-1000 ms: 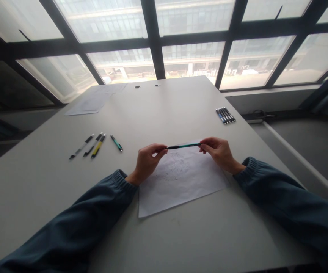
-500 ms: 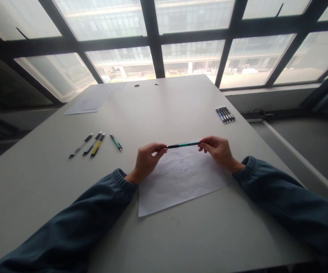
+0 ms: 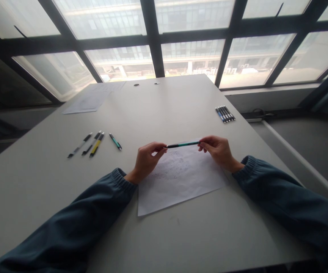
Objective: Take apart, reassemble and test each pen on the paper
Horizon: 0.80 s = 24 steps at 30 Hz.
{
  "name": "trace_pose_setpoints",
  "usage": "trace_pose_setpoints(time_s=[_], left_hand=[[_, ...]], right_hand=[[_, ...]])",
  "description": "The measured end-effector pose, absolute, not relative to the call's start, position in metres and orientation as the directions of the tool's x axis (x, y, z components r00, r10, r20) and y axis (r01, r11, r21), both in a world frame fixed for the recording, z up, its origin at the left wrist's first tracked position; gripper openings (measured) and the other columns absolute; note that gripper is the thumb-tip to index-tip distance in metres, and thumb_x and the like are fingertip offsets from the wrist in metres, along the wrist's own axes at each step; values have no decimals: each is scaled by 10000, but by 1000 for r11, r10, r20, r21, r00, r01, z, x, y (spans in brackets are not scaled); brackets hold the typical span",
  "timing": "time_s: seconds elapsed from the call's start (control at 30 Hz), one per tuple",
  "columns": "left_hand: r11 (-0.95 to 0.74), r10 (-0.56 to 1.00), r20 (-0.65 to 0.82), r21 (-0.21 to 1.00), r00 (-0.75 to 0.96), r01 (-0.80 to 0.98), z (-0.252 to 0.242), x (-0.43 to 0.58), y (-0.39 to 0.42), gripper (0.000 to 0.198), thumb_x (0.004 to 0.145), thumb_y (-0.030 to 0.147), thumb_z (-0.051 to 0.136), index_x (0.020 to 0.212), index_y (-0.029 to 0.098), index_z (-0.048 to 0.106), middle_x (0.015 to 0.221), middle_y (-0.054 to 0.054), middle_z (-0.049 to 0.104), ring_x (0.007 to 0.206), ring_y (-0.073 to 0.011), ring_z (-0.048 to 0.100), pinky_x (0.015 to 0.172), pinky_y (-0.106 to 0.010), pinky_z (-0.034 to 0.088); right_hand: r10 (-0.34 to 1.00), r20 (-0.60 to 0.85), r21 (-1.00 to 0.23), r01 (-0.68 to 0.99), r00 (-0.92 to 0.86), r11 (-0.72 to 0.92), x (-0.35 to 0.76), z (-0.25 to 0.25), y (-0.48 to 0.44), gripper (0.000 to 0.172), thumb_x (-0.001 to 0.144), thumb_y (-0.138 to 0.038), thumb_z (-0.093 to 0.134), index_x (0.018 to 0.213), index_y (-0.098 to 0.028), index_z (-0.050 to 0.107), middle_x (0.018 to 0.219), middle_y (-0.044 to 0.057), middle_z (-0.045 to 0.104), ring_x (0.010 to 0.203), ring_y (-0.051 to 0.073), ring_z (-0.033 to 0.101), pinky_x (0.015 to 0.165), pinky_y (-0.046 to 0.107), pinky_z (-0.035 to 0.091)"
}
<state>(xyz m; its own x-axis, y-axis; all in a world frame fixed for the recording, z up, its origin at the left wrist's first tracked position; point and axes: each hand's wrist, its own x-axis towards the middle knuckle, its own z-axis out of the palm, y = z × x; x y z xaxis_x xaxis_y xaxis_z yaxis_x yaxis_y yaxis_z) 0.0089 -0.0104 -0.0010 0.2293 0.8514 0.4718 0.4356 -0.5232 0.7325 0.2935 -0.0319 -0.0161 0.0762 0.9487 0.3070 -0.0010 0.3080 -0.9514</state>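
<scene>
held pen (image 3: 184, 145): a green-and-black pen stretches level between a person's two hands, seen across the far part of a sheet of paper, its black section toward the left.
left hand (image 3: 149, 161): the fingers and thumb pinch the pen's left end, the wrist seen against the sheet's left side.
right hand (image 3: 218, 152): the fingers and thumb close on the opposite end, the back of the hand turned up.
sheet (image 3: 181, 193): white paper lies beneath the hands, a patch of dark marks near its middle, one corner pointing toward the wearer.
sleeves (image 3: 69, 218): dark blue cloth, gathered at the cuffs, covers both forearms.
green pen (image 3: 115, 141): a second pen in green and black rests on the left side of the counter, aslant, near the left hand.
yellow pen (image 3: 97, 144): farther left, it lies just beside a gray pen with black ends (image 3: 91, 143).
outermost pen (image 3: 80, 145): gray with dark ends, it sits a little apart at the left of the group.
row of pens (image 3: 225, 114): dark pens, one with blue at the left, lie side by side near the counter's right edge.
counter (image 3: 166, 113): a wide pale top, with papers (image 3: 85, 100) at its far left corner.
windows (image 3: 192, 57): dark-framed panes beyond the far edge look onto a building in bright, hazy light.
</scene>
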Motion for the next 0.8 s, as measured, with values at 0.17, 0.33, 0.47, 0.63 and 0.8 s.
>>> trace_pose_setpoints(time_s=[0.17, 0.33, 0.47, 0.63, 0.8], left_hand=[[-556, 831, 501, 720, 243, 417, -1, 9, -10, 159, 870, 317, 739, 933, 173, 762, 803, -40, 769, 724, -143, 716, 738, -250, 597], [-566, 824, 506, 716, 254, 409, -2, 9, -9, 158, 875, 321, 736, 926, 174, 762, 805, -42, 770, 725, -146, 722, 728, -252, 605], [-572, 820, 511, 713, 258, 406, -2, 9, -9, 154, 874, 315, 736, 925, 172, 759, 810, -42, 773, 731, -147, 726, 729, -252, 607], [-588, 808, 526, 689, 265, 424, -2, 9, -9, 164, 878, 324, 733, 926, 170, 761, 799, -40, 771, 714, -142, 717, 732, -253, 604], [-591, 806, 529, 689, 267, 420, -2, 9, -9, 157, 882, 324, 733, 923, 175, 759, 807, -34, 770, 727, -138, 715, 731, -245, 596]], right_hand=[[946, 315, -949, 3, 81, 316, 293, -17, -32, 233, 782, -355, 823, 874, -158, 739, 708, 44, 754, 602, 153, 688, 539, 267, 513], [944, 317, -948, 12, 91, 317, 293, -17, -32, 241, 778, -367, 823, 873, -160, 741, 705, 45, 753, 596, 155, 681, 539, 274, 511], [939, 331, -944, 15, 93, 331, 294, -16, -32, 202, 791, -333, 812, 873, -161, 742, 708, 42, 752, 600, 149, 678, 549, 271, 510], [935, 339, -940, 15, 100, 339, 293, -17, -32, 192, 791, -318, 813, 866, -156, 742, 698, 42, 750, 593, 147, 674, 546, 269, 507], [933, 345, -938, 18, 98, 345, 293, -17, -32, 181, 800, -309, 806, 870, -156, 742, 706, 46, 752, 598, 150, 678, 546, 270, 507]])
